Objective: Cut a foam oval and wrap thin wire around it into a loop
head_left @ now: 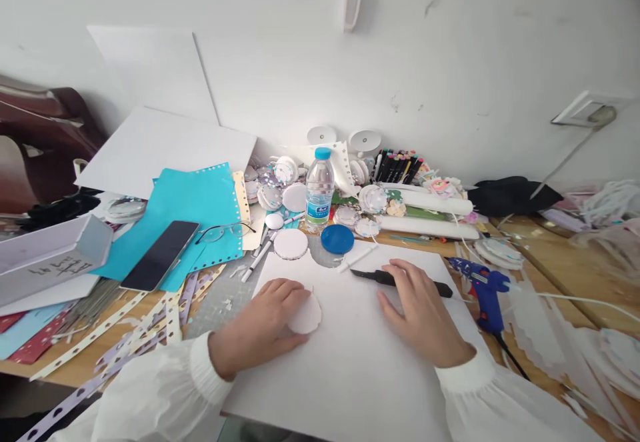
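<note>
My left hand (265, 325) curls round the left part of a small white disc (309, 317), which lies on a large white board (350, 369). Its fingers cross the far side of the disc, and the thumb is at the near side. Over the black handle of a craft knife (374, 276) rests my right hand (420, 312), thumb and fingers apart. The knife's blade points left. Beyond it are a white marker (359, 258), a round blue lid (337, 239) and another white disc (291, 245) by a curved cut-out in the board's far edge.
A water bottle (320, 192) stands behind the blue lid. At right lies a blue glue gun (483, 292) with its cord. Leftward are a phone (160, 255), glasses (225, 231), turquoise sheets (185, 192), paper strips (135, 355) and a white box (55, 259). Markers (399, 165) stand near the wall.
</note>
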Available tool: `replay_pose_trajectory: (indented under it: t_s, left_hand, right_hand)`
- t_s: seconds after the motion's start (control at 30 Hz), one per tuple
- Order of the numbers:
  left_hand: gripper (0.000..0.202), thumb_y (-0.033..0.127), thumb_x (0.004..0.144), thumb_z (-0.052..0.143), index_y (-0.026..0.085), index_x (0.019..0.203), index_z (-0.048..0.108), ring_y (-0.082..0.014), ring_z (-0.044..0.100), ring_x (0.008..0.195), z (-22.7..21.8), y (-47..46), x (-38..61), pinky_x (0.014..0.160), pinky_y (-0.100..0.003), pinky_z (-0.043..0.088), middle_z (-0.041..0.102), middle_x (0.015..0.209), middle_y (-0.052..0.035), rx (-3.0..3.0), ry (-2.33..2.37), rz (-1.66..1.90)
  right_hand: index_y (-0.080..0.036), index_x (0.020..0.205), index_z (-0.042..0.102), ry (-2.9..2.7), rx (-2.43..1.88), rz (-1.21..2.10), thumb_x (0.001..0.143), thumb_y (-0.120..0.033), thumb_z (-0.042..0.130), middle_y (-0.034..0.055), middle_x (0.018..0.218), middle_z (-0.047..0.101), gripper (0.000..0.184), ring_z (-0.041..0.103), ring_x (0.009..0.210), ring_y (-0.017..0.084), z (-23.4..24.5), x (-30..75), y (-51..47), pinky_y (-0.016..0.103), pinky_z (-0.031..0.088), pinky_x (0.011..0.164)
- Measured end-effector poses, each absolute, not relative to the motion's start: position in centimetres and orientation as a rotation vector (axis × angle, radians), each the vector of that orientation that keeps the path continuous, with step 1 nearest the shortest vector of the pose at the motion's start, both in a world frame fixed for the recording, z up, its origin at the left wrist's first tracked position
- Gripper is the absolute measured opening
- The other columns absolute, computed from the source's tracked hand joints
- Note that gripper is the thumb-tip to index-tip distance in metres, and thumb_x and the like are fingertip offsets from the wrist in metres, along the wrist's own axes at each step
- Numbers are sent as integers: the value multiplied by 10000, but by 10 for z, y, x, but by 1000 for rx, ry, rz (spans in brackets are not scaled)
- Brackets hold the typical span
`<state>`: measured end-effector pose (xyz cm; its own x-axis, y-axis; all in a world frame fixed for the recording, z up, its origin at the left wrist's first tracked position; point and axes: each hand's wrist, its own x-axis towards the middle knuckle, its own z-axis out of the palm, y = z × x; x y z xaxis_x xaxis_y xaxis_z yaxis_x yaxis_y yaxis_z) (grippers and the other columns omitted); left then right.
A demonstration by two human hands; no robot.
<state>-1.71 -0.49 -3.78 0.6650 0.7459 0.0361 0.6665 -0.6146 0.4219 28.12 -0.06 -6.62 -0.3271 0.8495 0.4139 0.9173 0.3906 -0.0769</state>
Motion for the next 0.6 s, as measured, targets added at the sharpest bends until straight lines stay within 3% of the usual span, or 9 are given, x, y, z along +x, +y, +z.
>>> replay_pose_trajectory:
  t_s: [0.23, 0.43, 0.5, 0.6]
  left_hand:
    - [578, 257, 818, 650, 177, 1333, 398, -289, 459, 1266, -29, -20, -23, 1067, -473, 417, 494, 1363, -146, 2472, 1073, 324]
    - [698, 294, 819, 666, 201, 1412, 311, -283, 344, 1389, -34, -28, -19, 1116, -453, 378, 319, 1532, -146, 2468, 996, 315]
    - [580, 296, 862, 616, 200, 1380, 373, -273, 399, 1354, -33, -26, -21, 1092, -436, 398, 394, 1491, -137, 2497, 1013, 370]
    - [246, 261, 960, 437, 209, 1161, 570, -231, 588, 1120, -27, -19, -34, 967, -391, 463, 651, 1183, -84, 2528, 1142, 425]
  right_hand:
    - [-203, 1166, 504, -2247, -1390, -133, 955, -284, 430, 115, 1224, 516, 238, 505, 1130, 279, -45, 292, -57, 438, 394, 943]
    - [-237, 1074, 542, -2035, -1482, -115, 943, -337, 438, 94, 1127, 570, 195, 569, 1062, 279, -35, 331, -71, 452, 438, 901]
    - [-241, 1029, 553, -1971, -1512, -106, 932, -365, 445, 86, 1072, 602, 191, 616, 986, 271, -29, 340, -72, 438, 487, 842]
    - [-250, 1015, 560, -1914, -1547, -16, 934, -344, 433, 44, 885, 659, 178, 681, 775, 217, -25, 345, -71, 351, 554, 670]
